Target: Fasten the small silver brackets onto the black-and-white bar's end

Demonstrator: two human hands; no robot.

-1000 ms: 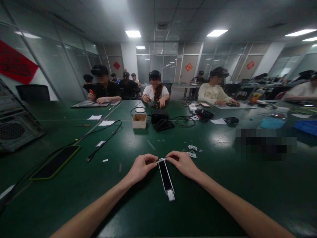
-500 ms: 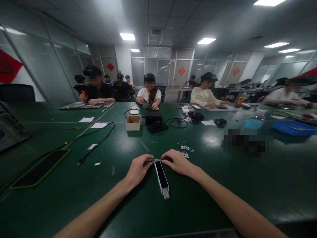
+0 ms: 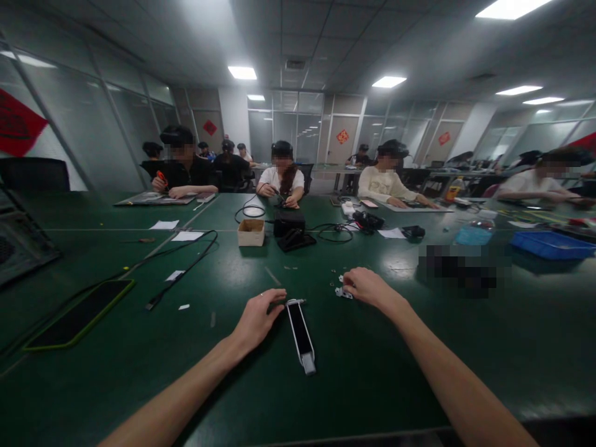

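In front of me on the green table lies a slim white-framed device (image 3: 302, 332) with a long black face and a pale grey block at its near end. A small metal piece (image 3: 298, 302) sits across its far end. My left hand (image 3: 259, 316) is open just left of that end, its thumb and fingers apart. To the right, my right hand (image 3: 370, 288) has its fingers bent together down at several small silvery-white parts (image 3: 344, 293). Whatever its fingertips pinch is hidden.
A phone with a green edge (image 3: 79, 313) and a black cable (image 3: 186, 270) lie to my left. Ahead stand a small cardboard box (image 3: 251, 234) and a black box (image 3: 288, 223). A blue tray (image 3: 553, 244) is at the right. Several people work across the table.
My right hand has left the device's far end and moved right to the small parts. My left hand has loosened from the metal piece, staying close beside it.
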